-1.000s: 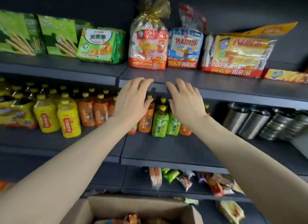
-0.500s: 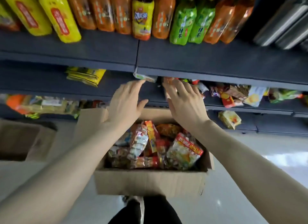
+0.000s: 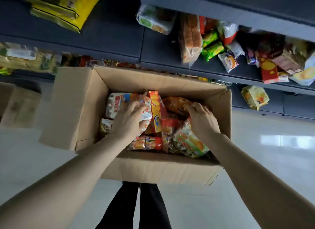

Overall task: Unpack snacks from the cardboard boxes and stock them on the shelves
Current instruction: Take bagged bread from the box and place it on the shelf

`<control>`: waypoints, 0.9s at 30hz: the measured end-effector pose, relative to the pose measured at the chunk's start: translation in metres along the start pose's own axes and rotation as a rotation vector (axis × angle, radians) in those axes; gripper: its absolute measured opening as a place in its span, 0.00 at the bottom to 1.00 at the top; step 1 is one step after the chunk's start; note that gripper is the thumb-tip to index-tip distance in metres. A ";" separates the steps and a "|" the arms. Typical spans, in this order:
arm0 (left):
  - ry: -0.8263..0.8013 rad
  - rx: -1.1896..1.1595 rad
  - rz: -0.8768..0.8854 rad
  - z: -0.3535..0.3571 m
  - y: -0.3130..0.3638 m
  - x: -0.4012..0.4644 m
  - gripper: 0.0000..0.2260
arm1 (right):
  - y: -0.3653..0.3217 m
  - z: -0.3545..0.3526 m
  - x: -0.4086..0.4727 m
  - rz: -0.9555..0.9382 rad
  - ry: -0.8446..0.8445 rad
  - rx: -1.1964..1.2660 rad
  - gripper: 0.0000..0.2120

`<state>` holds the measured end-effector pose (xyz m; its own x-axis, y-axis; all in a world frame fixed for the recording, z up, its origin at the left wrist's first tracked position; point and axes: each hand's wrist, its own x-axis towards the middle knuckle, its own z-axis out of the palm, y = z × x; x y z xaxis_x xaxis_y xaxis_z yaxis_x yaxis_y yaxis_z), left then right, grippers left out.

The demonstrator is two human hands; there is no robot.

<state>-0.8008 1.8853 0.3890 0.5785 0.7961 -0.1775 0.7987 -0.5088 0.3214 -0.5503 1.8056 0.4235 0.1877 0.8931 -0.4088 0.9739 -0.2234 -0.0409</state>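
An open cardboard box (image 3: 81,109) stands on the floor below the shelves, filled with snack packs. My left hand (image 3: 127,121) is inside it, fingers curled round a white and red snack bag (image 3: 117,102) at the box's left side. My right hand (image 3: 202,119) is also inside, its fingertips pinching a brown-orange snack bag (image 3: 177,104) near the box's far wall. An upright orange pack (image 3: 156,109) stands between the two hands. A green and orange bag (image 3: 189,143) lies under my right wrist.
The dark lower shelves (image 3: 119,39) hold yellow bags (image 3: 59,8), a bread bag (image 3: 190,39) and several mixed snack packs (image 3: 265,58). A second cardboard box (image 3: 18,106) stands at the left. My dark trouser legs (image 3: 134,206) are below the box on the pale floor.
My view dropped from the upper shelves down to the box. Both hands went from hovering open above the box to reaching inside and taking hold of snack bags.
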 end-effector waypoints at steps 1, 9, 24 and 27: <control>-0.031 0.029 0.007 0.015 0.000 0.012 0.22 | 0.005 0.015 0.010 -0.006 -0.054 -0.026 0.32; -0.272 0.337 -0.122 0.116 0.010 0.084 0.37 | 0.017 0.124 0.072 -0.162 -0.359 -0.424 0.27; -0.503 -0.034 -0.797 0.087 -0.056 0.076 0.53 | -0.005 0.120 0.067 -0.030 -0.680 -0.732 0.31; -0.486 -0.199 -0.892 0.062 -0.065 0.054 0.50 | -0.004 0.097 0.048 -0.030 -0.585 -0.725 0.28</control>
<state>-0.8108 1.9413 0.3011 -0.1705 0.6166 -0.7686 0.9535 0.3001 0.0292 -0.5575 1.8114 0.3155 0.2591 0.5116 -0.8192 0.8563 0.2706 0.4398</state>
